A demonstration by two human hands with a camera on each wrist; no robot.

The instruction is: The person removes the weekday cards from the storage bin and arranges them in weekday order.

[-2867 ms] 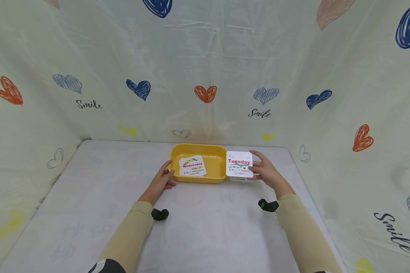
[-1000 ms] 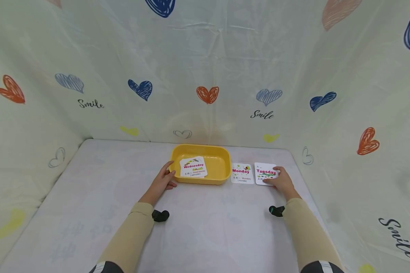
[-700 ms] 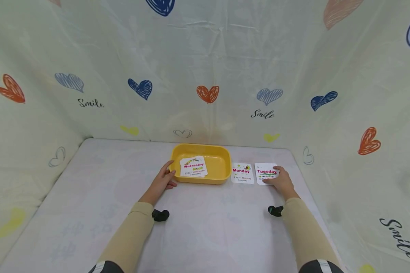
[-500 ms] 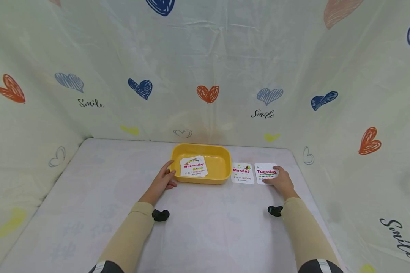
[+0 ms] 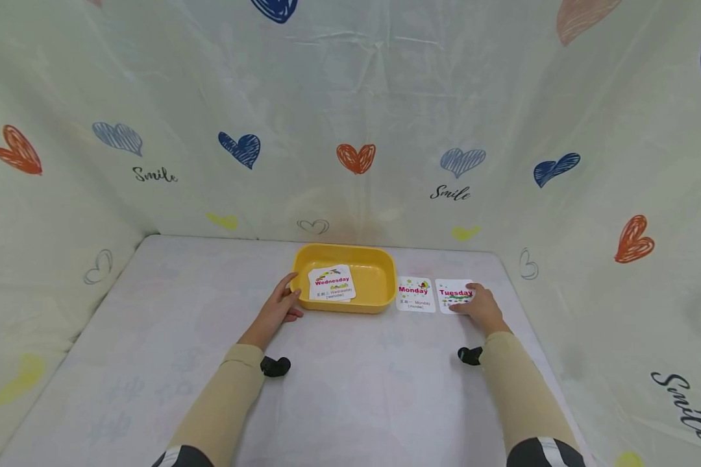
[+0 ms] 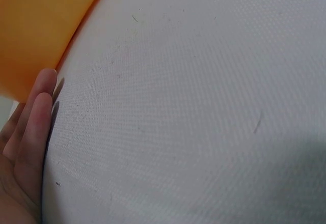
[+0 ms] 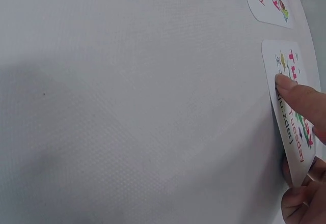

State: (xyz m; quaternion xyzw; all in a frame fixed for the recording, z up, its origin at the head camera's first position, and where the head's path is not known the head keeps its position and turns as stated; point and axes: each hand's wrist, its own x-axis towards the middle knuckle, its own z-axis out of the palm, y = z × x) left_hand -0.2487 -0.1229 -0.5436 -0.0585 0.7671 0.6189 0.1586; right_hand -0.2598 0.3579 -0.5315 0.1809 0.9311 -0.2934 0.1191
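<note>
Nearest: tan sleeves (image 5: 221,389) over a white surface (image 5: 374,389), a black wrist device (image 5: 276,367) by the left cuff. Left hand (image 5: 271,316): fingers nearly straight, resting against the tray's left end. Right hand (image 5: 483,311) pinches the Tuesday card (image 5: 450,294), thumb on its face, other fingers under the raised right edge. Card lies right of the Monday card (image 5: 416,295), narrow gap between. Yellow tray (image 5: 376,277) just left of Monday; the Wednesday card (image 5: 332,283) lies inside, another edge peeking beneath. Step in hand, my reading: setting Tuesday down in line. Next move likely calls for slipping fingers out, letting that edge settle flat. Beyond: heart-printed sheet (image 5: 304,84).
</note>
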